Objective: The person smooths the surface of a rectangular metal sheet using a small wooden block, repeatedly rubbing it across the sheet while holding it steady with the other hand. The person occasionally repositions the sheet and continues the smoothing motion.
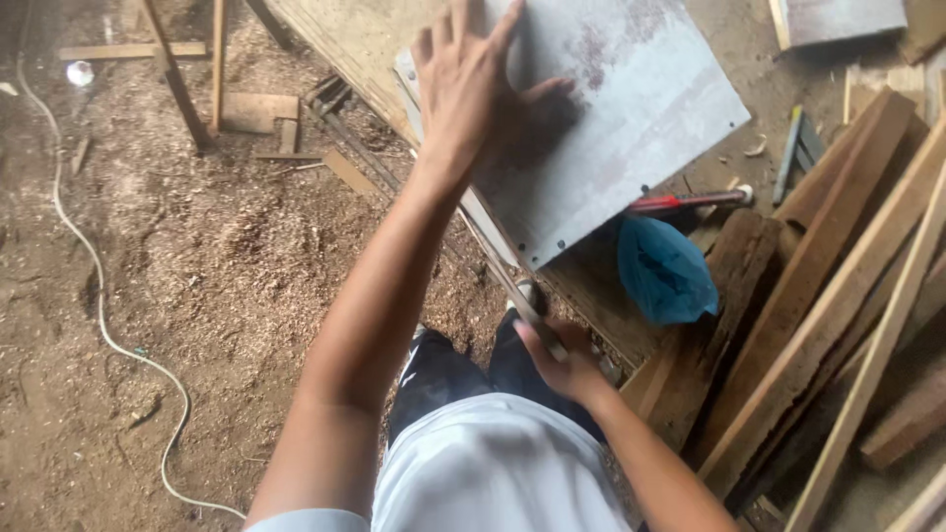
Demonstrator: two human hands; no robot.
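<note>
Low centre, right hand grips a thin metal strip; left hand, fingers spread, steadies the flat grey metal sheet at the top.

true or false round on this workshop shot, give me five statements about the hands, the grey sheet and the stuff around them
1. The left hand lies flat, fingers spread, on the grey metal sheet. True.
2. The right hand is empty. False: its grip is closed on a thin strip that runs along the sheet's lower edge.
3. A blue plastic bag lies just below the sheet's lower corner. True.
4. The floor on the left is bare concrete. False: it is covered in sawdust, with a white cord trailing across it.
5. Wooden planks are stacked on the right side. True.
</note>
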